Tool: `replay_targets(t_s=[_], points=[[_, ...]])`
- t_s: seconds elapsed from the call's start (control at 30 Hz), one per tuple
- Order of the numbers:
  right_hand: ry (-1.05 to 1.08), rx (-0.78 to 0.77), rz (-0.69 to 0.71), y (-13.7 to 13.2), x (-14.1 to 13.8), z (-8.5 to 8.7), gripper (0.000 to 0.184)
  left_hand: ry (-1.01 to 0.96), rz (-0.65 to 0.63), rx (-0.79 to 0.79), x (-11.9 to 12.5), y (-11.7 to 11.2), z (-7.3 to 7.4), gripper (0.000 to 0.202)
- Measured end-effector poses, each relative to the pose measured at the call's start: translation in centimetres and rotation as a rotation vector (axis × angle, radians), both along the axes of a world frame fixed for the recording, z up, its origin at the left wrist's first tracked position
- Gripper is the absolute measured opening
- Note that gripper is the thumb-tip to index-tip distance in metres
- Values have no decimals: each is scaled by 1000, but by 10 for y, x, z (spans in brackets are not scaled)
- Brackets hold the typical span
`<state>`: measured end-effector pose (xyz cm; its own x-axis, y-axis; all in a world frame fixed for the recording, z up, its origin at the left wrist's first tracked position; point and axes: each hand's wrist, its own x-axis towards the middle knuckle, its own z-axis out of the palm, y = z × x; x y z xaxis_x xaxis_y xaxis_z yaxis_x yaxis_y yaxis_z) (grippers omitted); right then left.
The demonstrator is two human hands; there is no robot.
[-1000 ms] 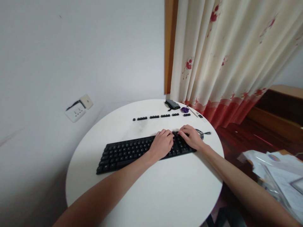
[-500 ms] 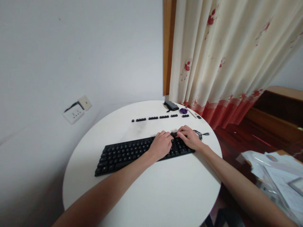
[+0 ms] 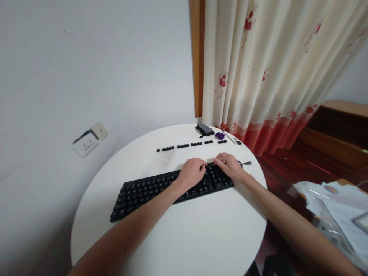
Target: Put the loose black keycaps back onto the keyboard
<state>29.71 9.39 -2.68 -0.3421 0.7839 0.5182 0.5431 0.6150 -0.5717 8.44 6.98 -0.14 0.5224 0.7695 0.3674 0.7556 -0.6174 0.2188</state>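
A black computer keyboard [image 3: 138, 191] lies at a slant across the round white table [image 3: 184, 237]. My left hand [image 3: 192, 172] rests on its upper right part, fingers bent and thumb and forefinger together; anything between them is too small to make out. At the keyboard's back right edge, my right hand [image 3: 228, 165] grips with thumb and fingers, partly hiding that corner. Behind the keyboard stands a line of loose black keycaps in small groups [image 3: 183, 145], with a single keycap [image 3: 158, 150] at its left end.
A grey pouch [image 3: 205, 129], a crumpled purple thing [image 3: 220, 135] and a thin white tool [image 3: 229, 137] lie near the table's back edge. A USB cable [image 3: 245, 163] is beside my right hand. Papers [image 3: 339, 207] are piled at the right, and a curtain [image 3: 258, 76] hangs behind.
The view has shifted slightly. My left hand's fingers have curled in, with thumb and forefinger drawn together over the keys. My right hand stays at the keyboard's back right edge.
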Motion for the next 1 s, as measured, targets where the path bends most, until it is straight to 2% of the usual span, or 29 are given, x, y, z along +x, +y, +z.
replay_targets(t_s=[0.07,0.13,0.2,0.33,0.47,0.6,0.73,1.0], points=[[30,1,-170,20,16,2,34,-30,40,15,9,20,2,26],[-6,29,-376,46,33,4,25,-54,69,31,23,45,5,26],[-114,54,-480,71,48,5,20,-68,106,28,39,71,7,26],[-331,86,-517,106,63,-1,19,-50,163,-6,75,116,5,25],[-446,105,-484,123,64,-8,22,-49,198,-57,102,143,-5,26],[-515,144,-444,131,63,-9,22,-3,193,-54,115,156,-14,23],[-541,145,-370,134,61,-7,21,46,172,-41,117,161,-13,23],[-498,115,-227,124,60,-8,13,59,138,-75,100,143,-10,15]])
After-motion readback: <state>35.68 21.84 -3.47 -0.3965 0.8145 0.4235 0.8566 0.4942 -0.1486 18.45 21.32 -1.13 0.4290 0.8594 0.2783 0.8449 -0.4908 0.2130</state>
